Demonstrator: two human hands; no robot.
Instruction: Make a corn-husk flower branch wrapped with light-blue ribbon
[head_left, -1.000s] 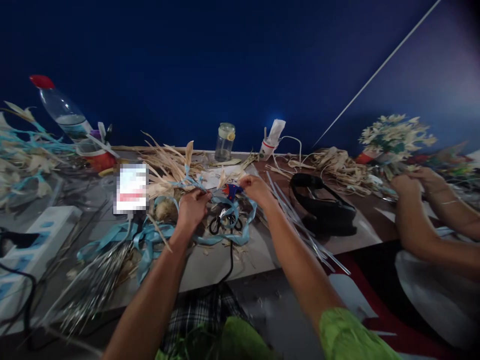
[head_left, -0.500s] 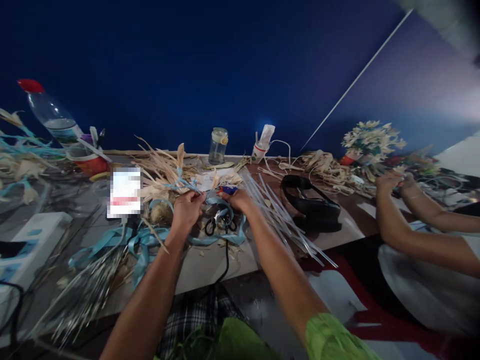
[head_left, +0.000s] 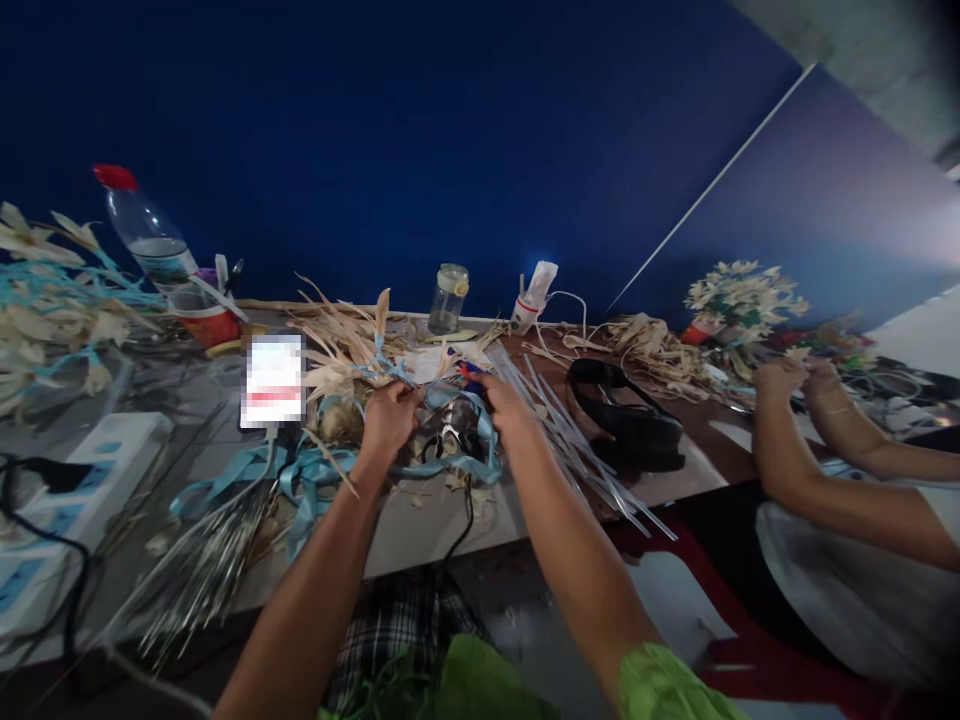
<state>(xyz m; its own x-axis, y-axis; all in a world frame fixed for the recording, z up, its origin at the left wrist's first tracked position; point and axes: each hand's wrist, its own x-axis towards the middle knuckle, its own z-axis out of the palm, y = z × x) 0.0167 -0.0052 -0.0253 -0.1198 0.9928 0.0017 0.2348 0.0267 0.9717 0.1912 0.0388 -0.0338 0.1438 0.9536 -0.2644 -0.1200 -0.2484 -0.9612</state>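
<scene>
My left hand (head_left: 388, 421) is closed around a small flower of dried husk tied with light blue ribbon (head_left: 390, 368), holding it just above the table. My right hand (head_left: 508, 405) rests on a blue and orange glue gun (head_left: 469, 374), fingers curled over it. Between the hands lie black-handled scissors (head_left: 448, 440) and loops of blue ribbon (head_left: 480, 462). A black cord (head_left: 459, 528) runs from there over the table's front edge.
Dried husks (head_left: 337, 335), a glass jar (head_left: 448, 299), a paper cup (head_left: 529, 300), a tilted bottle (head_left: 150, 240), a power strip (head_left: 67, 490), wire bundles (head_left: 195, 560) and white sticks (head_left: 577, 440) crowd the table (head_left: 420, 540). A black strap (head_left: 622, 410) lies right. Another person's hands (head_left: 795, 380) work at far right.
My right hand has slid down from the ribbon onto the glue gun. The left hand keeps its hold on the husk flower. The camera tilted up slightly.
</scene>
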